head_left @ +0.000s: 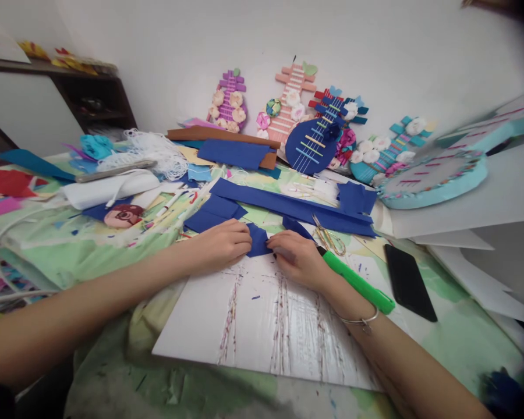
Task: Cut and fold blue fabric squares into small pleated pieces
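Observation:
A small piece of dark blue paper (257,240) lies near the far edge of a white board (253,314), between my two hands. My left hand (227,244) has its fingers curled closed at the paper's left edge. At the right edge, my right hand (297,259) pinches the same piece; its thumb is partly hidden under the fingers. A green box cutter (358,282) lies just right of my right wrist. Small gold-handled scissors (329,237) rest beyond it. More folded blue paper (212,214) is behind my left hand, and a long blue strip (283,203) stretches across behind both.
A black phone (410,282) lies at the right, near white sheets (467,279). Against the wall stand several decorated paper lutes, including a blue one (311,146). White string (152,152), brown paper strips (222,137) and a white roll (109,189) clutter the back left.

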A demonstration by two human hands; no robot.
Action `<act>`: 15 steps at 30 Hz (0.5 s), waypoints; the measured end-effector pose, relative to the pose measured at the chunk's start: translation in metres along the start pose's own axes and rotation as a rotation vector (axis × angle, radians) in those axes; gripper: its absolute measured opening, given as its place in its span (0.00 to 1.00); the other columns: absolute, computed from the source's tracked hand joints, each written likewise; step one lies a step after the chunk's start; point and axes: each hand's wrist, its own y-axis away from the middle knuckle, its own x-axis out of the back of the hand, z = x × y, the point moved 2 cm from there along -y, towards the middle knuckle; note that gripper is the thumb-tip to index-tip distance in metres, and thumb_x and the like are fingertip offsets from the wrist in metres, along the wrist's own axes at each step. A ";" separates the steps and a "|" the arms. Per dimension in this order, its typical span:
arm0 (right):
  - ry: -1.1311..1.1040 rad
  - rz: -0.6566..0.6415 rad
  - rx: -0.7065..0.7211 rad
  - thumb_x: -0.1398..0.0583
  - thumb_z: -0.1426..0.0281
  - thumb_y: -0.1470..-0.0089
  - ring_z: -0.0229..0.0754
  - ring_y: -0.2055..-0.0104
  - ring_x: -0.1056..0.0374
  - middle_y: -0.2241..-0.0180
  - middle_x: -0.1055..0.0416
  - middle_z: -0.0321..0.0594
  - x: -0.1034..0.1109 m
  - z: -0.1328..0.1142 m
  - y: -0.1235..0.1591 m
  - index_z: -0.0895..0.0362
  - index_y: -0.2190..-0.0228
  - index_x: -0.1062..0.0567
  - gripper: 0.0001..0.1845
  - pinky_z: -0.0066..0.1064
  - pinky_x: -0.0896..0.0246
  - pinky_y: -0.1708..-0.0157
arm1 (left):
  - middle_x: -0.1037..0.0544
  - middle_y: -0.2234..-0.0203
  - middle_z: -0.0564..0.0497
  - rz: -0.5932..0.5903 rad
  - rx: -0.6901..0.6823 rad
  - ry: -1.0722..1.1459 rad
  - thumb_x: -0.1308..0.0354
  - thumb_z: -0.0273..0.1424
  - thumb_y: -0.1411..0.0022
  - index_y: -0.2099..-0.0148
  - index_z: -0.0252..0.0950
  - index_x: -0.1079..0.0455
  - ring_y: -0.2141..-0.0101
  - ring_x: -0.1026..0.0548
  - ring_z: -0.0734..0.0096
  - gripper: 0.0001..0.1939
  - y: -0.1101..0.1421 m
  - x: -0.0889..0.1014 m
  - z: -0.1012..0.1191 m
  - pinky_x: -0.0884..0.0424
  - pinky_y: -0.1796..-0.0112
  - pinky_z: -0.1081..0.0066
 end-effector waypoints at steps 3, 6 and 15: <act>0.012 -0.024 0.027 0.44 0.81 0.51 0.46 0.56 0.31 0.62 0.24 0.44 0.000 -0.003 -0.003 0.57 0.64 0.25 0.13 0.42 0.34 0.54 | 0.24 0.65 0.44 0.012 -0.008 -0.032 0.52 0.23 0.34 0.64 0.32 0.29 0.58 0.31 0.62 0.10 -0.003 -0.004 0.000 0.35 0.56 0.63; 0.017 -0.025 0.064 0.43 0.79 0.47 0.45 0.57 0.31 0.63 0.23 0.44 -0.002 -0.004 -0.005 0.57 0.67 0.23 0.10 0.42 0.34 0.55 | 0.24 0.66 0.45 0.019 0.034 -0.065 0.53 0.23 0.35 0.63 0.32 0.30 0.60 0.30 0.63 0.10 -0.003 -0.007 0.001 0.36 0.57 0.63; -0.048 0.063 -0.119 0.41 0.78 0.47 0.42 0.61 0.28 0.66 0.22 0.42 -0.003 0.007 -0.002 0.56 0.71 0.21 0.10 0.37 0.30 0.58 | 0.23 0.60 0.46 0.033 0.078 0.072 0.52 0.26 0.34 0.53 0.36 0.32 0.54 0.31 0.61 0.11 0.013 0.004 -0.004 0.38 0.53 0.61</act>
